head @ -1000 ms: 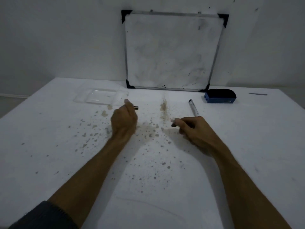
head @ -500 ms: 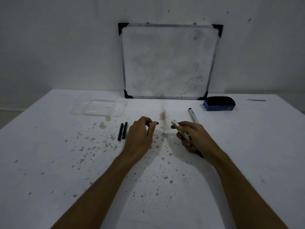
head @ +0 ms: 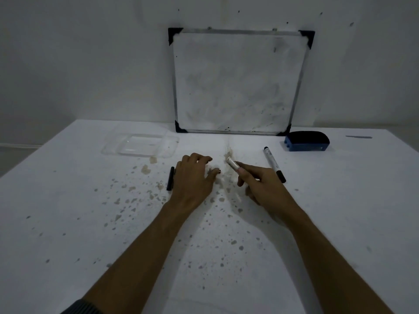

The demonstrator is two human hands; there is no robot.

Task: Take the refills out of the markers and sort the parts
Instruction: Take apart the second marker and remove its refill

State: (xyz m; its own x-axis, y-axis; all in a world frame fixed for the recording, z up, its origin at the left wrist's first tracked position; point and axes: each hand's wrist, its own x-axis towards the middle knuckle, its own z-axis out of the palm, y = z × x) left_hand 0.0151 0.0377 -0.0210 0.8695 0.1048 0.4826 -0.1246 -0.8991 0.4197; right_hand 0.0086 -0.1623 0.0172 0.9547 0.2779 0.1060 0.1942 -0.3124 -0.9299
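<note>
My right hand (head: pixel 260 184) grips a white marker barrel (head: pixel 233 164), whose open end points up and to the left. My left hand (head: pixel 195 177) rests palm down on the table just left of it, fingers apart. A small dark piece (head: pixel 217 170) sits at its thumb tip. One black refill (head: pixel 170 178) lies on the table at the left edge of my left hand. A second refill is hidden under that hand. A whole marker (head: pixel 274 164) with a black cap lies to the right of my right hand.
A clear plastic tray (head: pixel 140 145) stands at the back left. A blue eraser (head: pixel 306 141) sits at the back right. A whiteboard (head: pixel 238 82) leans on the wall behind. The white table (head: pixel 68 223) is speckled with brown stains.
My left hand laid down a refill beside another, came back to the centre with a small dark piece, and has lowered flat with fingers spread. My right hand keeps the barrel.
</note>
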